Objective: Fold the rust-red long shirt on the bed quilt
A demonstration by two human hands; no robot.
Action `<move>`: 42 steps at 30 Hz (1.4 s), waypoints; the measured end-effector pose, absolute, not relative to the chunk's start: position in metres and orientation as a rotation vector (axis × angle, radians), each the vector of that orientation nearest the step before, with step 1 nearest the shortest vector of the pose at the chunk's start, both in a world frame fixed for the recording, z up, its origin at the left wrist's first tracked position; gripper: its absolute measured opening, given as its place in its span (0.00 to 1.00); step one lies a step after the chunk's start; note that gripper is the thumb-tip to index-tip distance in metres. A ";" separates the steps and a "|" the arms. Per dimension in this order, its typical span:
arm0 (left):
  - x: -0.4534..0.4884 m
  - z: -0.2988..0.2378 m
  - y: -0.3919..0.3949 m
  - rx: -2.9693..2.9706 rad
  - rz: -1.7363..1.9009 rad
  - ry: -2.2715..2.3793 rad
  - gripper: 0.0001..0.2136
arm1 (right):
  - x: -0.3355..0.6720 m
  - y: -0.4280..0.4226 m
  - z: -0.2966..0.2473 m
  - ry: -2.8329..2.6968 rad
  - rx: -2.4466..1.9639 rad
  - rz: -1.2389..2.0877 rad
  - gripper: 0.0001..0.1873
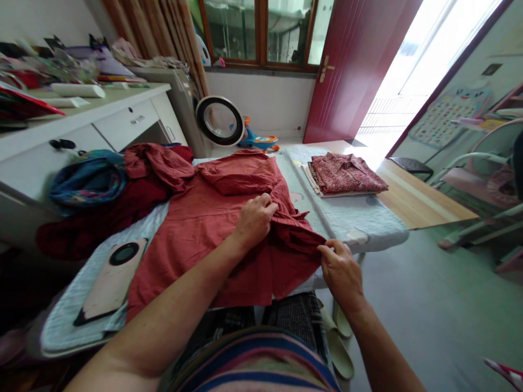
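Observation:
A red shirt (212,228) lies spread over the padded ironing board (368,223) in front of me. My left hand (255,218) is closed on a fold of the shirt's fabric near its right side. My right hand (341,269) pinches the edge of the shirt's sleeve at the board's near edge. Both hands grip the same bunched part of the shirt.
A folded red patterned garment (345,174) lies at the far end of the board. A dark red cloth (102,212) and a blue cloth (87,182) pile up at the left. A flat iron rest (112,280) sits near left. White desk (81,125) stands left; a red door (359,65) is open.

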State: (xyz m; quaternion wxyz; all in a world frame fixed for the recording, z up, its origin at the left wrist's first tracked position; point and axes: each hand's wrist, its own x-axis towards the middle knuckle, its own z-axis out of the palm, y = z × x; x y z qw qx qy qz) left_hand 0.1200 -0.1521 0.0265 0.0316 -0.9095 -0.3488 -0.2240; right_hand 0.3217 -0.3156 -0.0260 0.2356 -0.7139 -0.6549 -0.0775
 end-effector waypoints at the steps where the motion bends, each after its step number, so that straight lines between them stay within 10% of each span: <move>1: 0.119 0.025 -0.154 -2.826 -0.670 -1.067 0.12 | 0.323 -0.316 -0.025 -1.794 -1.965 -0.204 0.11; 11: 0.112 0.006 -0.184 -2.943 -0.616 -0.716 0.20 | 0.322 -0.304 -0.044 -1.637 -1.837 -0.216 0.30; 29: 0.126 0.010 -0.177 -3.026 -0.473 -0.698 0.09 | 0.293 -0.327 -0.015 -1.857 -1.517 0.024 0.08; 35: 0.076 0.021 -0.202 -3.105 -0.667 -0.822 0.17 | 0.273 -0.330 -0.013 -2.365 -1.488 0.358 0.19; 42: 0.044 0.005 -0.255 -3.295 -0.074 -0.769 0.16 | 0.264 -0.322 -0.025 -2.332 -1.436 0.287 0.08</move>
